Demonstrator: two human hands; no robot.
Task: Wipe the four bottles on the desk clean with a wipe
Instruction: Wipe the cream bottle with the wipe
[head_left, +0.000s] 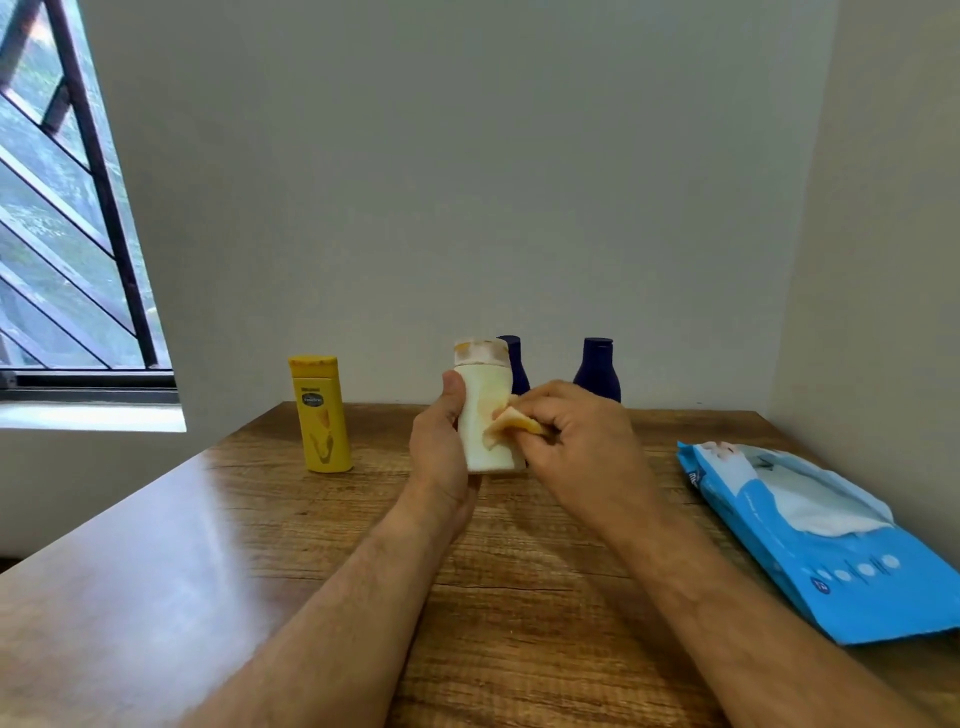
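On the wooden surface (208, 545) a yellow bottle (320, 414) stands upright at left, the left hand (441, 441) grips an upright, cap-up cream bottle (485, 415) which the right hand (576, 431) rubs with a pinched wipe (511, 423), hiding one of two navy bottles (597, 371) behind, an open wipe pack (810, 540) with tissue showing at right.

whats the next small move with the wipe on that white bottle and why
Probably slide the folded, orange-stained wipe in the right hand up towards the cap of the white plastic bottle that the left hand holds upright. The cap and the upper body show orange smears, while the wipe sits against the middle of the bottle.
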